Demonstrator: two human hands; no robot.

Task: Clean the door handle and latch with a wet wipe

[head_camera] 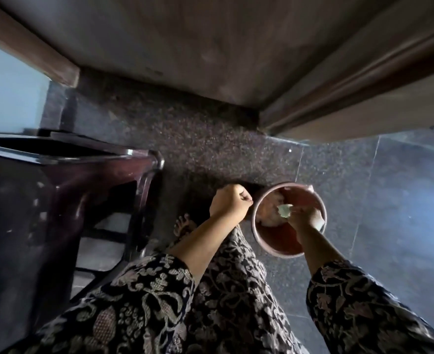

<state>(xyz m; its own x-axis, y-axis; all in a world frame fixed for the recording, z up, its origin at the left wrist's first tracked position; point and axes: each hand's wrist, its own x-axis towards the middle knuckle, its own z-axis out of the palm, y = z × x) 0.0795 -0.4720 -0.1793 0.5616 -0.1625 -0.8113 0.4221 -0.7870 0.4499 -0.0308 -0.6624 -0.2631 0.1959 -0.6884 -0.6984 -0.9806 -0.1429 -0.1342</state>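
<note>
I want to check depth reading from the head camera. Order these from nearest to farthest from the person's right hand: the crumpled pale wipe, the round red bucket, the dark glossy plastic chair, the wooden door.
From the right hand:
1. Crumpled pale wipe, held in its fingers.
2. Round red bucket, directly beneath the hand.
3. Dark glossy plastic chair, off to the left.
4. Wooden door, ahead at the top.

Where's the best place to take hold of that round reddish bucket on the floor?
Grip the round reddish bucket by its rim on the near side, coming from above: it stands upright and open-topped, and the right hand with the crumpled pale wipe occupies the far part.
</note>
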